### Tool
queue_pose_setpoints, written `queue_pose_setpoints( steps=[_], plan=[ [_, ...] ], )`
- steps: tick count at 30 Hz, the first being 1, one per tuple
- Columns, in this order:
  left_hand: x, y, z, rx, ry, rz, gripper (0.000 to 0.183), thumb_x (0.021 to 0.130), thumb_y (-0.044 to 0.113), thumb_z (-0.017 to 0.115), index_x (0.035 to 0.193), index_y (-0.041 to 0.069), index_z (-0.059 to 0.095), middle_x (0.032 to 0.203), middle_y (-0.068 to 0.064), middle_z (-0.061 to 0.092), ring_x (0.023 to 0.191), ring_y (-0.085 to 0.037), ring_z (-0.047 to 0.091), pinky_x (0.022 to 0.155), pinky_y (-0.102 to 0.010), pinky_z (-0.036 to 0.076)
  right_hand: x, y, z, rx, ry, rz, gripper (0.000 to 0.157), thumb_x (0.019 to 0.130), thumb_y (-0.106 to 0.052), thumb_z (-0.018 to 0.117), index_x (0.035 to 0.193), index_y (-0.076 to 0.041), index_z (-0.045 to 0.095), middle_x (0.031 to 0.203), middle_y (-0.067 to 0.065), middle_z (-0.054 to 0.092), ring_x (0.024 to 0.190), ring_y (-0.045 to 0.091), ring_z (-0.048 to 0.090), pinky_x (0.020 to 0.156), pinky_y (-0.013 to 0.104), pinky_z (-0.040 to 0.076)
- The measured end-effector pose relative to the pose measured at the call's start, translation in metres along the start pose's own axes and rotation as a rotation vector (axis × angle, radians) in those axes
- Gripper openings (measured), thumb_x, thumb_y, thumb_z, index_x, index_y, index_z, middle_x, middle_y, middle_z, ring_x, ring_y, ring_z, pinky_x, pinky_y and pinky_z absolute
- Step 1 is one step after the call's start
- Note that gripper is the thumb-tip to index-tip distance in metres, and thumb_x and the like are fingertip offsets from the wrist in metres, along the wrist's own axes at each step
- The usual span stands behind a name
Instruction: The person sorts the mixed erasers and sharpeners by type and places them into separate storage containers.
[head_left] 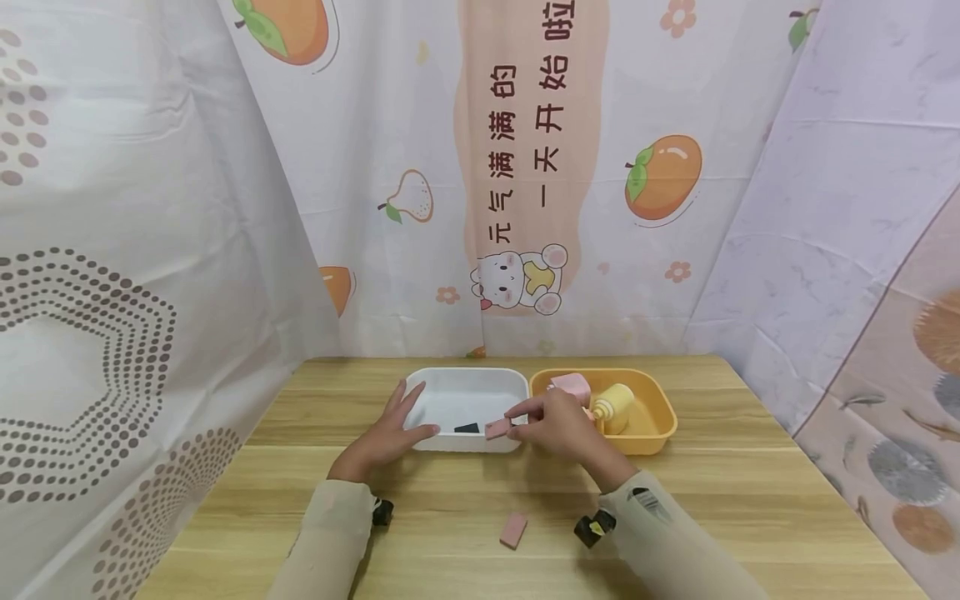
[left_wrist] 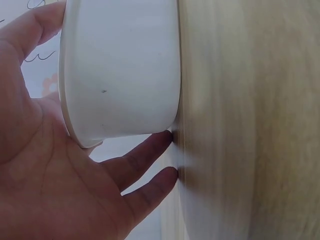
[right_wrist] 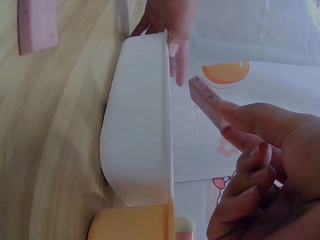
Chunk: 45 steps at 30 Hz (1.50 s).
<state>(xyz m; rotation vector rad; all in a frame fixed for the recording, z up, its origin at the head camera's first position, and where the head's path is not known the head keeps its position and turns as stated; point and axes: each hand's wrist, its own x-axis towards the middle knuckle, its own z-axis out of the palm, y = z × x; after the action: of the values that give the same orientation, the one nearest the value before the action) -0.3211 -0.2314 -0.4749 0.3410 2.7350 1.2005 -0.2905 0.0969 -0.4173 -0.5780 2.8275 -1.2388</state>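
My right hand (head_left: 558, 425) pinches a small pink eraser (head_left: 497, 428) between thumb and fingers. Dark smudges mark the eraser (right_wrist: 205, 96) in the right wrist view. It is held above the front rim of a white tray (head_left: 461, 444). At the tray's left end is my left hand (head_left: 386, 429), fingers spread and fairly straight. In the left wrist view, that hand (left_wrist: 65, 165) lies against the tray's end wall (left_wrist: 122, 70), two fingertips down by the tabletop. A dark flat piece (head_left: 467, 428) lies inside the tray, partly hidden by the front rim.
A second pink eraser (head_left: 513, 531) lies on the wooden table (head_left: 442, 525) in front of the white tray. Right of that tray, nearly touching it, stands a yellow tray (head_left: 660, 425) with a pale yellow bottle (head_left: 617, 404) and a pink item (head_left: 572, 386). Printed curtains (head_left: 390, 275) hang behind the table.
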Motion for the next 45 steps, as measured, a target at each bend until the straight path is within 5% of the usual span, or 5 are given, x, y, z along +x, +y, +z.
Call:
queue_pose_setpoints(
  steps=[5, 16, 45],
  plan=[
    [0.000, 0.003, 0.001, 0.042, 0.037, 0.004, 0.091, 0.096, 0.053, 0.067, 0.167, 0.032, 0.014, 0.175, -0.010, -0.011, 0.159, -0.045, 0.004, 0.116, -0.078, 0.020, 0.005, -0.002, -0.002, -0.015, 0.003, 0.016, 0.017, 0.083, -0.028, 0.087, 0.099, -0.031, 0.084, 0.060, -0.004, 0.051, 0.058, 0.013, 0.048, 0.049, 0.022, 0.031],
    [0.005, 0.006, 0.013, 0.246, 0.135, -0.017, 0.102, 0.086, 0.084, 0.055, 0.167, 0.040, 0.010, 0.175, -0.009, -0.010, 0.149, -0.052, 0.034, 0.107, -0.076, 0.038, 0.015, -0.007, -0.003, 0.033, 0.007, 0.064, 0.018, 0.084, -0.030, 0.087, 0.101, -0.030, 0.084, 0.071, 0.000, 0.058, 0.069, 0.017, 0.053, 0.056, 0.025, 0.039],
    [0.001, 0.011, 0.012, 0.263, 0.096, -0.067, 0.104, 0.084, 0.084, 0.058, 0.166, 0.040, 0.011, 0.175, -0.009, -0.011, 0.149, -0.053, 0.034, 0.105, -0.076, 0.040, 0.043, -0.003, 0.009, 0.123, -0.016, 0.079, 0.019, 0.089, -0.030, 0.083, 0.107, -0.027, 0.083, 0.075, 0.004, 0.057, 0.067, 0.020, 0.051, 0.055, 0.028, 0.039]
  ],
)
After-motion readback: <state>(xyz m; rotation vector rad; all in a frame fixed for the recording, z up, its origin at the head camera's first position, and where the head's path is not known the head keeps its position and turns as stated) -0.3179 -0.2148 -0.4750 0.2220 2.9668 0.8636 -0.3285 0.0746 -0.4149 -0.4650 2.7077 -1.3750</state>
